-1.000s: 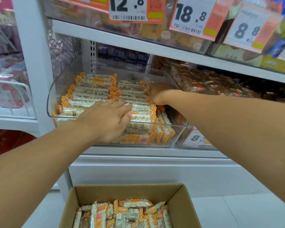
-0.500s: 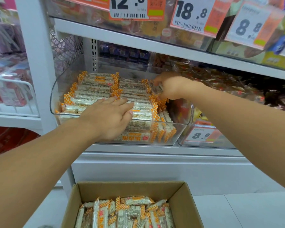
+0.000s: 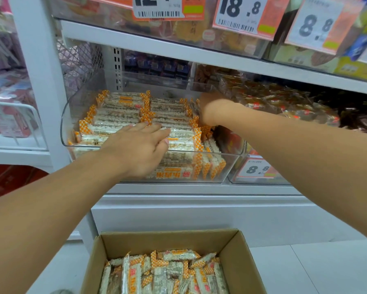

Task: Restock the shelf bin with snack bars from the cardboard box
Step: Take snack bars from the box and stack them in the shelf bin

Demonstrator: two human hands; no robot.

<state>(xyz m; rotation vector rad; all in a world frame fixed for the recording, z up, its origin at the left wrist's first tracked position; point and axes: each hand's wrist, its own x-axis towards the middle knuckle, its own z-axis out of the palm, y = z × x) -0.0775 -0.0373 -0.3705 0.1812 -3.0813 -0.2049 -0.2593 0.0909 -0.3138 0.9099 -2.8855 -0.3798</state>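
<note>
A clear plastic shelf bin [image 3: 231,166] holds rows of snack bars [image 3: 123,107] in white wrappers with orange checked ends. My left hand [image 3: 140,149] lies flat on the front rows, fingers straight, pressing the bars down. My right hand [image 3: 212,109] is at the bin's right rear, its fingers curled down over a bar standing on edge along the right wall; the fingertips are hidden. An open cardboard box [image 3: 167,240] stands on the floor below, with several loose bars [image 3: 167,272] of the same kind in it.
A second clear bin [image 3: 259,179] with an 8.8 price tag adjoins on the right, filled with darker wrapped snacks [image 3: 273,100]. The upper shelf edge [image 3: 178,49] hangs low over the bin. A white upright post [image 3: 40,81] borders the left side.
My right hand rose from deep in the bin's right side, then settled lower at the right rear. My left hand stayed flat on the front rows.
</note>
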